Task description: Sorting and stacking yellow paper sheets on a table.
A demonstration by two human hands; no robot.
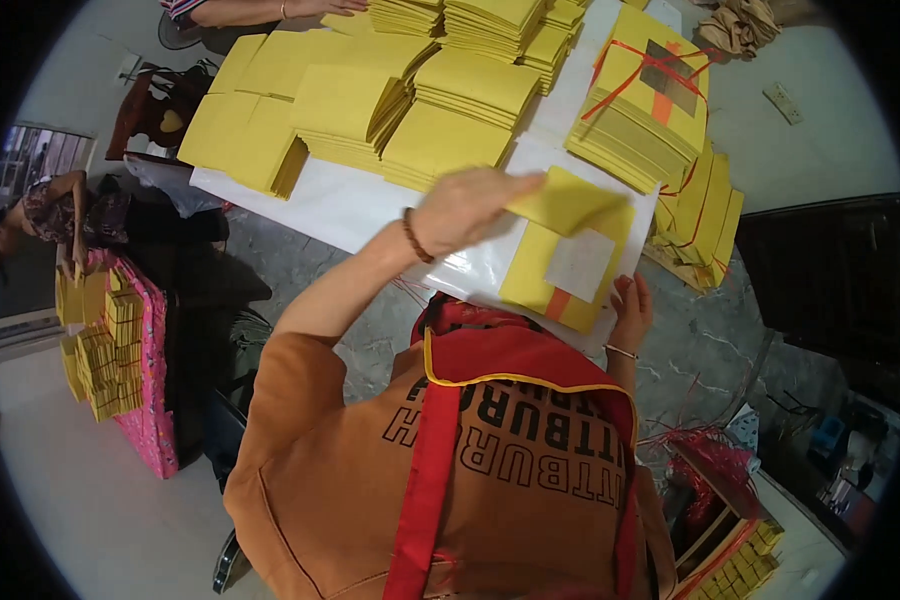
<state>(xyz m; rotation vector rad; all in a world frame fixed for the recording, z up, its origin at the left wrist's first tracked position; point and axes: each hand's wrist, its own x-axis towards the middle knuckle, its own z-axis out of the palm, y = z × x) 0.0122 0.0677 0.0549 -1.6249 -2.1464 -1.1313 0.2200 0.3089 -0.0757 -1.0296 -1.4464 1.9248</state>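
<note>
My left hand [467, 208], blurred by motion and with a beaded bracelet at its wrist, pinches the edge of a folded yellow paper sheet [570, 200]. That sheet lies over the far part of a yellow paper stack [527, 270], which sits at the near edge of the white-covered table. On the stack are a pale grey rectangle [580, 259] and an orange strip [558, 304]. Beside the stack's right edge is my right hand [632, 306], its fingers loosely apart; whether they touch the paper is hard to see.
Several yellow paper stacks [450, 145] fill the table's far left. A bundle tied with red string [640, 110] stands at the far right, with more tied bundles [698, 220] beyond the edge. Another person's hand [325, 6] is at the far side; someone sits left by a pink-covered table [150, 390].
</note>
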